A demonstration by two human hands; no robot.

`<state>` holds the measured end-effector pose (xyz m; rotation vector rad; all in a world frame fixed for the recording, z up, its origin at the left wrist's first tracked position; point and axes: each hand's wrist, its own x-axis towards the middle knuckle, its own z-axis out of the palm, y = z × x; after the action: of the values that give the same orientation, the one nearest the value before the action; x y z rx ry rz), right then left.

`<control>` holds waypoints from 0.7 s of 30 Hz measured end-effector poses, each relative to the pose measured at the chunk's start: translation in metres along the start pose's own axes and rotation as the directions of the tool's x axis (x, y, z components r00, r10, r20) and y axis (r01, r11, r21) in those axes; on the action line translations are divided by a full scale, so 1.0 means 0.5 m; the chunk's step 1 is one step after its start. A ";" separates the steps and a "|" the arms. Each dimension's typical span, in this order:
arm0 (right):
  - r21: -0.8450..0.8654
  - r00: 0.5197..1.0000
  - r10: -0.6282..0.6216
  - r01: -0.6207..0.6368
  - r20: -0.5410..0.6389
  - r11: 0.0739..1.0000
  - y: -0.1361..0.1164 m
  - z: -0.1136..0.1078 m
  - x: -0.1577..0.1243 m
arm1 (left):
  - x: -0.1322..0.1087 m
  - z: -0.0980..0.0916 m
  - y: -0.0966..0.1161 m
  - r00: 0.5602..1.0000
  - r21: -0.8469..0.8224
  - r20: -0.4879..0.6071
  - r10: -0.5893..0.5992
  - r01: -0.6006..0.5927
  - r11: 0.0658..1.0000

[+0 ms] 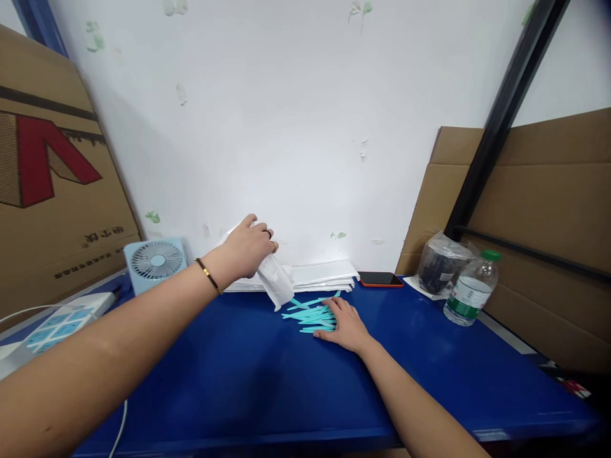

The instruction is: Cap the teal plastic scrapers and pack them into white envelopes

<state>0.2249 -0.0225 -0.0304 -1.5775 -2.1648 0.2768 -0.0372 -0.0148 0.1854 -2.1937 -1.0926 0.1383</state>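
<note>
A crumpled white plastic bag [277,284] hangs from my left hand [251,245], whose fingers are closed around its upper part. The bag's lower end tilts down to the right, close above a loose pile of thin turquoise sticks [311,316] on the blue table. My right hand [347,324] rests at the right side of this pile, thumb and fingers spread around the stick ends. Behind the bag, against the wall, lies a stack of flat white packets [324,275], partly hidden by my left hand and the bag.
A phone [380,279] lies right of the packets. Farther right stand a plastic-wrapped dark cup [438,267] and a green-capped water bottle [470,292]. At left are a small blue fan [157,262], a power strip [67,324] with a white cable, and a large cardboard box [52,165].
</note>
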 end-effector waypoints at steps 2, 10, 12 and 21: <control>-0.005 1.000 -0.003 0.003 0.008 1.000 0.002 0.000 0.001 | -0.005 -0.006 -0.007 1.000 0.015 0.004 -0.005 0.005 1.000; -0.004 1.000 -0.004 0.004 0.011 1.000 0.000 0.001 0.000 | -0.027 0.037 -0.067 0.985 -0.067 0.067 -0.159 0.163 0.984; 0.001 1.000 -0.010 0.010 0.019 1.000 0.000 0.001 0.000 | -0.038 0.062 -0.079 0.975 -0.156 0.132 -0.181 0.201 0.967; -0.007 0.937 0.092 -0.100 -0.337 0.995 0.097 -0.087 0.041 | -0.101 0.277 0.006 0.897 -0.360 0.365 -0.251 0.385 0.850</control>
<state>0.2810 0.0084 -0.0070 -1.6133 -1.8386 0.0072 -0.1189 0.0188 0.0675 -2.3717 -1.7992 0.0974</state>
